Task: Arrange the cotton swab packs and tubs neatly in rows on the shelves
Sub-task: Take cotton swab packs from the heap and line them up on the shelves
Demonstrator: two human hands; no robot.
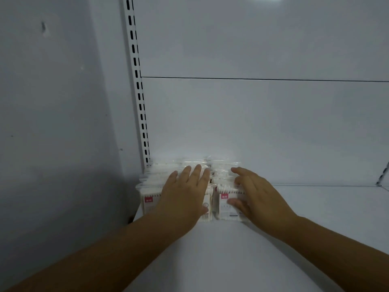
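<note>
Legible text on the shelf stock: none resolves.
The left front pack (150, 207) carries a small red label square (148, 199) at its upper left, with its characters blurred beyond reading. A barcode-like patch (206, 216) at the lower right has no readable digits. The right front pack (223, 209) shows a matching red square (224, 196) above faint grey print lines and a dark strip (233, 216), all illegible.

packs (228, 204): white, pink label | shelf (315, 207): white | upright (137, 85): white, black slots
</note>
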